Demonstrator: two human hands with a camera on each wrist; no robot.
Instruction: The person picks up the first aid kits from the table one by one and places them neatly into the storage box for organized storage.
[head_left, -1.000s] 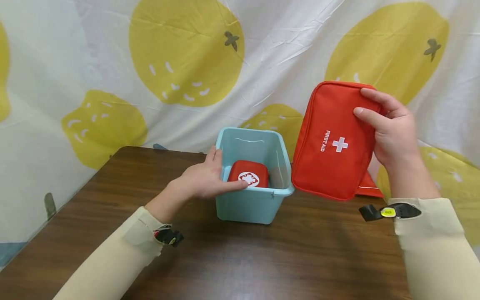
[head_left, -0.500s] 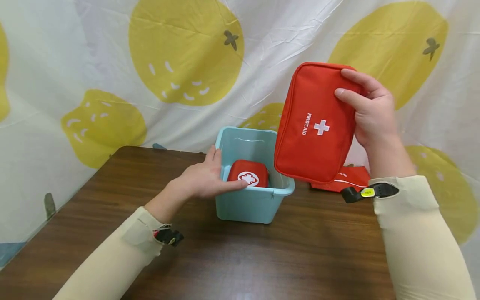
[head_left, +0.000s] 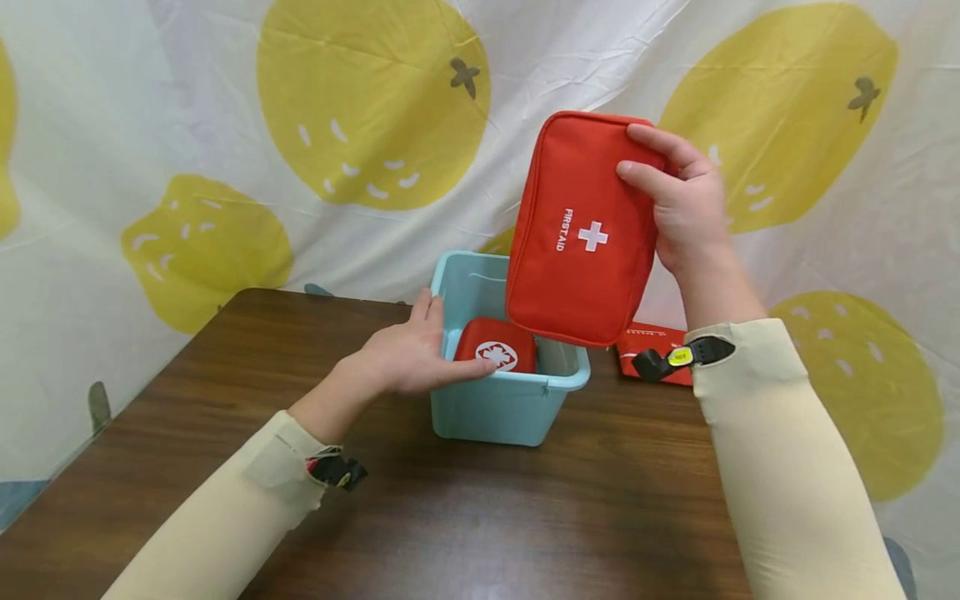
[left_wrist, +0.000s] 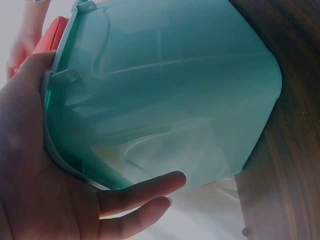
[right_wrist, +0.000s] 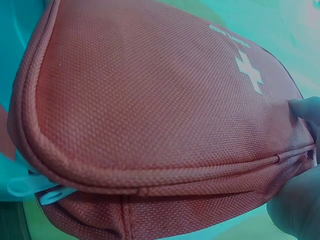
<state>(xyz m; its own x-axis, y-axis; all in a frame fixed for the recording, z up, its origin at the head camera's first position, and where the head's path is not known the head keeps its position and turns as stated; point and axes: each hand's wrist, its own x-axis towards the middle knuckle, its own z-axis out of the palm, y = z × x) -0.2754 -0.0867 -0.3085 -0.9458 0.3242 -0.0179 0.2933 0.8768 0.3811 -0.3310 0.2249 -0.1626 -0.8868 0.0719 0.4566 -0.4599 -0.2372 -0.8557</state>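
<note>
In the head view my right hand grips a red first aid pouch by its upper right side, thumb on the front face. The pouch is raised upright, overlapping the right part of a light blue plastic bin. Its white cross and lettering face me; in the right wrist view zipper pulls hang at its edge. My left hand rests on the bin's near left corner, fingers straight along the side and thumb over the front rim. Inside the bin lies a red case with a white emblem.
Behind the raised pouch, another flat red pouch lies on the brown wooden table, partly covered by the right wrist strap. A white curtain with yellow lemons hangs just past the table's back edge.
The right hand has carried the red first aid pouch left and upward, from beside the bin to over its right side. The left hand and the bin have stayed put.
</note>
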